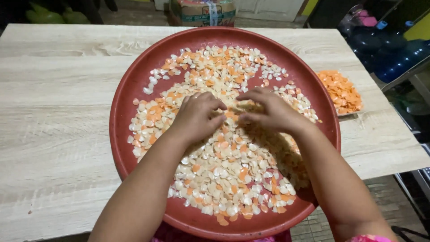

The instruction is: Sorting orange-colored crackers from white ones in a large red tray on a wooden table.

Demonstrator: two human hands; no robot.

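Note:
A big round red tray lies on a pale wooden table. It is covered with several small flat chips, white and orange mixed. My left hand rests knuckles-up on the chips in the tray's middle, fingers curled down into the pile. My right hand lies just to its right, fingers bent and pointing left, fingertips on the chips. The two hands nearly touch. What the fingers pinch is hidden under them.
A heap of orange-only chips sits on a clear sheet at the table's right edge. Beyond the far edge stand a cardboard box and green objects. Blue water jugs stand to the right, off the table.

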